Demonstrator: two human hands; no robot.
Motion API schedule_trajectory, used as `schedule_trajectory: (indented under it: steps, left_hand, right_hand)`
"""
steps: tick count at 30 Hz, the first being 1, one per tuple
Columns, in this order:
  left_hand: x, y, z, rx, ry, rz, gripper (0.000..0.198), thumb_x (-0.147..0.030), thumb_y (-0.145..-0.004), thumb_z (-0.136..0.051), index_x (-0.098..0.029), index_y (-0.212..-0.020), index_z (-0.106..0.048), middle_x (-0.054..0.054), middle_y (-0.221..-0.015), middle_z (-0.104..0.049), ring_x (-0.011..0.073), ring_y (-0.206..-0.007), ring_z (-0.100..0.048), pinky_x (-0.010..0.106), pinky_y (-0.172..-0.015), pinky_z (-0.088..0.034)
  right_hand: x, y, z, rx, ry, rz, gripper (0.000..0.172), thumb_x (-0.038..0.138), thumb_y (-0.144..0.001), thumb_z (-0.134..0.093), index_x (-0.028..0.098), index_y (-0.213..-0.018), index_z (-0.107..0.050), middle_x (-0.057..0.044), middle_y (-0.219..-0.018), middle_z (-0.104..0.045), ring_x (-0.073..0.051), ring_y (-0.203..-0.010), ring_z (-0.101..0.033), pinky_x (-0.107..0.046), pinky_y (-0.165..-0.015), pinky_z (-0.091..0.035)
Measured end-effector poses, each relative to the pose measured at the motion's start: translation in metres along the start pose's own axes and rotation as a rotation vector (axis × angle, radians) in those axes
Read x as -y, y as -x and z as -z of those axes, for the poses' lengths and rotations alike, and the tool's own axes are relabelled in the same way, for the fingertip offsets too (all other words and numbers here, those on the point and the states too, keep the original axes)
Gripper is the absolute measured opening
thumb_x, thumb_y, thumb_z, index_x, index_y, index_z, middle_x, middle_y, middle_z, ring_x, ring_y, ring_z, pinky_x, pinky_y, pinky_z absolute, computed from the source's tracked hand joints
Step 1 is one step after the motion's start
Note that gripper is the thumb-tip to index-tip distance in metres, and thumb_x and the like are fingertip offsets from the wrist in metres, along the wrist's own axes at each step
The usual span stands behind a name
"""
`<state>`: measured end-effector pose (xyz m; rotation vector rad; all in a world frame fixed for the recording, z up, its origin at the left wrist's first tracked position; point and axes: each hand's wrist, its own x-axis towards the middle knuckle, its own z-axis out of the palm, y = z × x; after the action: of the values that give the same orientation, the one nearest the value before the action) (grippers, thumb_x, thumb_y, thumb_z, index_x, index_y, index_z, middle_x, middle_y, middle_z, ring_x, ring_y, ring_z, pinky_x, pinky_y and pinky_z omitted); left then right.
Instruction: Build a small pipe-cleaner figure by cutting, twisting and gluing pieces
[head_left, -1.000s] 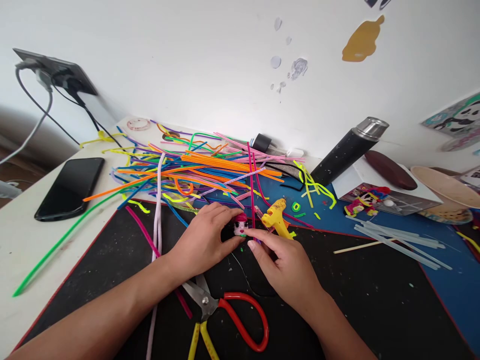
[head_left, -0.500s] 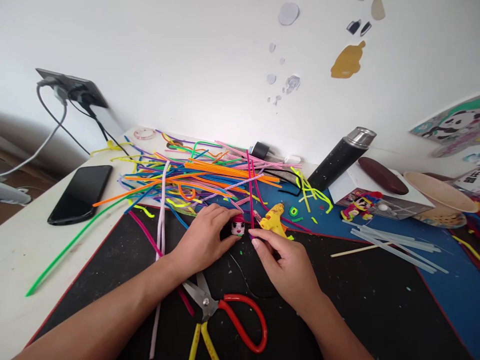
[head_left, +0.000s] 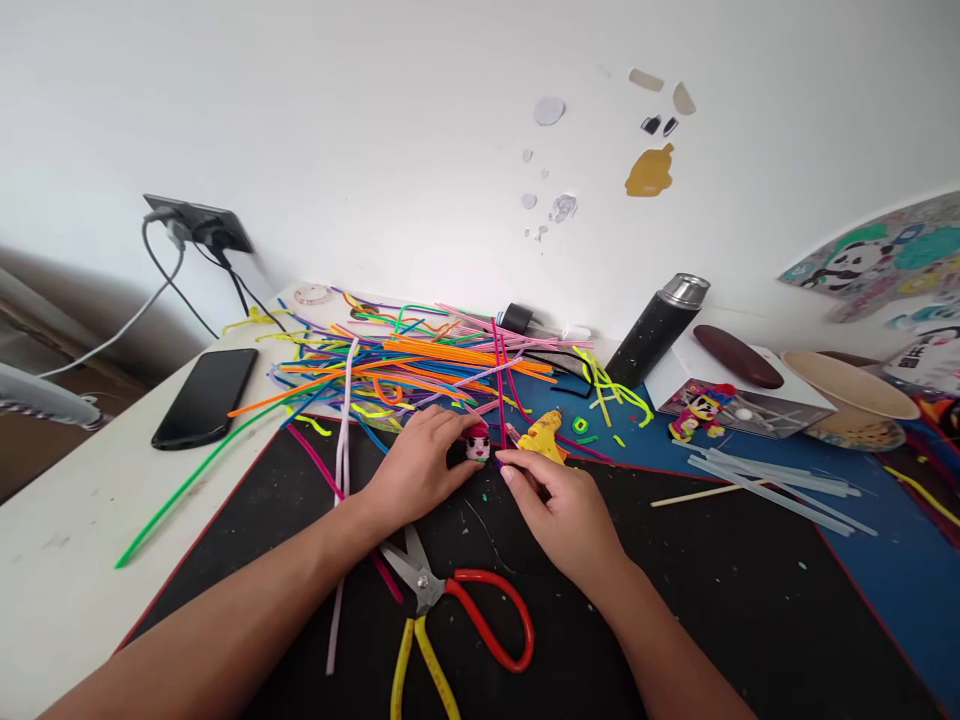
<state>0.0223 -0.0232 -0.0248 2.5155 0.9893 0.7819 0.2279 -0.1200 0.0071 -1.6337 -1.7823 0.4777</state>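
Between the thumb and fingers of my left hand [head_left: 420,455] is a small doll head [head_left: 477,446] with a white face, dark eyes and a pink top. The face points toward me. My right hand [head_left: 559,500] is closed in a pinch on a small dark purple piece [head_left: 500,461], just right of the head and apart from it. Behind my right fingers lies a yellow glue gun [head_left: 541,436]. Below my hands on the black mat [head_left: 697,620] rest scissors [head_left: 491,640] with a red handle loop, next to a tool's two yellow handles [head_left: 433,665].
A heap of coloured pipe cleaners [head_left: 420,360] spreads behind my hands. At left lies a phone [head_left: 204,398]. On the right are a black flask [head_left: 652,330], clear glue sticks [head_left: 780,490], a thin wooden stick [head_left: 705,494], a finished colourful figure [head_left: 703,412] and a bowl [head_left: 847,385].
The camera view has shifted, so the wall and desk things sit lower. Both hands keep their hold and stay close together, with the head and purple piece in nearly the same place.
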Motion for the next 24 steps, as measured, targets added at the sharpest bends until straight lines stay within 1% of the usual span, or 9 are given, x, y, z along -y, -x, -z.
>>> schedule_trajectory:
  steps: [7,13,20,22,24]
  left_hand:
    - [-0.0025,-0.0013,0.0018,-0.016,-0.042,-0.015,0.050,-0.025,-0.092,-0.078,-0.019,-0.141,-0.064,0.009,-0.110,-0.076,0.0301,-0.106,-0.066,0.047,-0.097,-0.053]
    - [-0.0044,-0.0012,0.0009,-0.024,-0.034,-0.025,0.052,-0.026,-0.094,-0.076,-0.020,-0.144,-0.063,0.009,-0.112,-0.076,0.0299,-0.106,-0.066,0.047,-0.098,-0.053]
    - [-0.0023,-0.0009,-0.0015,-0.036,-0.037,-0.015,0.053,-0.025,-0.093,-0.078,-0.020,-0.143,-0.064,0.010,-0.110,-0.075,0.0295,-0.103,-0.066,0.046,-0.095,-0.054]
    - [-0.0005,-0.0004,-0.0031,-0.042,-0.035,-0.015,0.053,-0.025,-0.093,-0.078,-0.020,-0.143,-0.064,0.010,-0.112,-0.075,0.0300,-0.103,-0.066,0.047,-0.095,-0.054]
    - [0.0000,-0.0003,-0.0040,-0.048,-0.026,-0.017,0.053,-0.025,-0.093,-0.078,-0.020,-0.143,-0.064,0.011,-0.113,-0.075,0.0302,-0.103,-0.066,0.047,-0.095,-0.054]
  right_hand:
    - [-0.0020,0.0002,-0.0008,-0.003,0.020,0.020,0.033,0.037,-0.105,-0.057,0.022,-0.117,-0.084,0.000,-0.065,-0.071,-0.019,-0.055,-0.066,-0.028,-0.057,-0.049]
    - [-0.0006,0.0001,0.0004,-0.002,0.027,0.026,0.034,0.036,-0.105,-0.056,0.021,-0.117,-0.084,-0.001,-0.066,-0.074,-0.019,-0.055,-0.067,-0.029,-0.057,-0.050]
    - [-0.0017,0.0011,-0.0006,0.049,0.017,0.028,0.034,0.036,-0.104,-0.057,0.023,-0.121,-0.084,-0.003,-0.077,-0.080,-0.020,-0.063,-0.070,-0.030,-0.065,-0.052]
    - [-0.0025,0.0016,-0.0019,0.064,-0.003,0.041,0.034,0.035,-0.104,-0.057,0.023,-0.122,-0.084,-0.004,-0.079,-0.080,-0.020,-0.063,-0.069,-0.030,-0.065,-0.052]
    - [-0.0030,0.0019,-0.0032,0.080,-0.009,0.057,0.035,0.036,-0.104,-0.058,0.023,-0.124,-0.083,-0.003,-0.076,-0.078,-0.019,-0.059,-0.064,-0.030,-0.062,-0.049]
